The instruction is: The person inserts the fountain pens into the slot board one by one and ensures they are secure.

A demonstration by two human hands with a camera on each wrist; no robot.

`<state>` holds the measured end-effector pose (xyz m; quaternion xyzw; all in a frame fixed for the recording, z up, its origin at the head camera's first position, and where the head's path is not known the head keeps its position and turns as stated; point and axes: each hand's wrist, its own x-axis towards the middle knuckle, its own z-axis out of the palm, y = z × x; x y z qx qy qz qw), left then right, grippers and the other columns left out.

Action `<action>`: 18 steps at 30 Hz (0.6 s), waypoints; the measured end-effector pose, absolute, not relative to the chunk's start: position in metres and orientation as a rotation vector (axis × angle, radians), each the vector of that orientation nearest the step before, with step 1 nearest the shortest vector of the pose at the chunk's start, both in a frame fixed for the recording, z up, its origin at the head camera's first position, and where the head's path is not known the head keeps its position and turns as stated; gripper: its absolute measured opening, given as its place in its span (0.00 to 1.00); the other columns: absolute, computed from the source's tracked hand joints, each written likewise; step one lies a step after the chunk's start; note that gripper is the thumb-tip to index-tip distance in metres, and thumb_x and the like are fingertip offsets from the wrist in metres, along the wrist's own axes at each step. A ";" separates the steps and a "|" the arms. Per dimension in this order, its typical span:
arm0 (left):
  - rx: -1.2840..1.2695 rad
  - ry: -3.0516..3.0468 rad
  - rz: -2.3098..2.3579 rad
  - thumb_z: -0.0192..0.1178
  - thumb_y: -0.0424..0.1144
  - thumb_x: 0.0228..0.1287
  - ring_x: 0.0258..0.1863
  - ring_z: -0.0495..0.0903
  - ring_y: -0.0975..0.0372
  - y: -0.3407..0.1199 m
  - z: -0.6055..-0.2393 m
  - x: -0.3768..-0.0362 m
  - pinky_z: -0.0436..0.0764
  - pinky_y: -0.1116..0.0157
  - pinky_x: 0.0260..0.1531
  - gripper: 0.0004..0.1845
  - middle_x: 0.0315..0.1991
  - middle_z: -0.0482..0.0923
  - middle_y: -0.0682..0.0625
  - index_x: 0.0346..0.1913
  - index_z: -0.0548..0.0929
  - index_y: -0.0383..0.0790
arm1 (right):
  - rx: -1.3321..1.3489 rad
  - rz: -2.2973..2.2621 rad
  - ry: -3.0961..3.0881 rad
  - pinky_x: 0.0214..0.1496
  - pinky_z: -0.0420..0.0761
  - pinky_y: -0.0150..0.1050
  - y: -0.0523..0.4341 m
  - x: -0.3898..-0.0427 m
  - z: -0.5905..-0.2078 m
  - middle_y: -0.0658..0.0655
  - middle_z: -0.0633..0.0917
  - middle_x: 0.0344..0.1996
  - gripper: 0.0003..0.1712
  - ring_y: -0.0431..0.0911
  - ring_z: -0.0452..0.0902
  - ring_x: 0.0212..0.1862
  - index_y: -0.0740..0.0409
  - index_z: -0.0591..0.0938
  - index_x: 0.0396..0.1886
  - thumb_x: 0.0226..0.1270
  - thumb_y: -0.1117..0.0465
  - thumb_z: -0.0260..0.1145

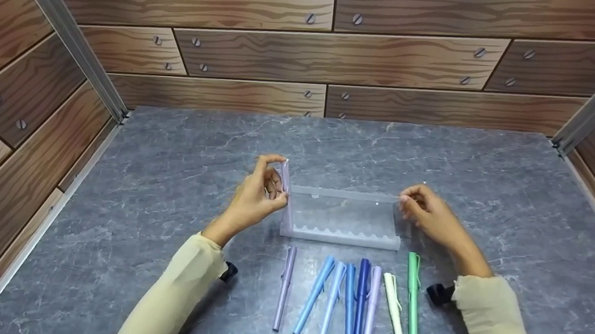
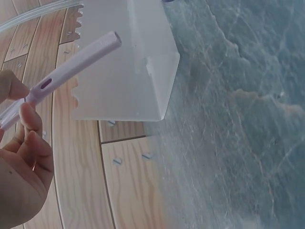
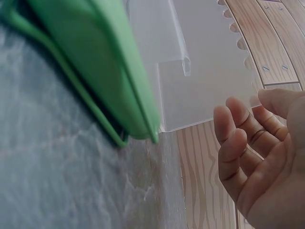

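Observation:
A clear plastic pen rack [image 1: 343, 216] with a scalloped rail stands mid-table. My left hand [image 1: 277, 180] pinches a lilac pen [image 1: 285, 175] upright at the rack's left end. In the left wrist view that pen [image 2: 71, 67] runs between thumb and fingers of my left hand [image 2: 23, 102], in front of the rack's end panel [image 2: 124, 62]. My right hand [image 1: 410, 201] is at the rack's top right corner. Seen from the right wrist, the right hand [image 3: 245, 121] has loosely curled fingers that hold nothing, the thumb tip by the rack's edge [image 3: 205, 71].
Several pens lie side by side on the grey marble table [image 1: 172, 180] in front of the rack, from a lilac one [image 1: 284, 287] through blue ones [image 1: 348, 309] to a green one [image 1: 412, 295], which looms close [image 3: 95, 62]. Wood-pattern walls [image 1: 335, 55] enclose three sides.

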<state>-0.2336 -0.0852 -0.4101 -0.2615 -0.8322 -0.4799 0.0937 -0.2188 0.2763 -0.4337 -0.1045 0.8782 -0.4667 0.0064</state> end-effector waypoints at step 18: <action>-0.677 -2.574 -1.096 0.65 0.32 0.51 0.22 0.71 0.69 -0.080 -0.412 -0.233 0.68 0.70 0.20 0.33 0.30 0.77 0.56 0.60 0.66 0.52 | -0.320 -1.449 2.759 0.28 0.76 0.33 0.277 -0.219 -0.437 0.59 0.81 0.34 0.16 0.39 0.78 0.31 0.66 0.73 0.49 0.76 0.57 0.52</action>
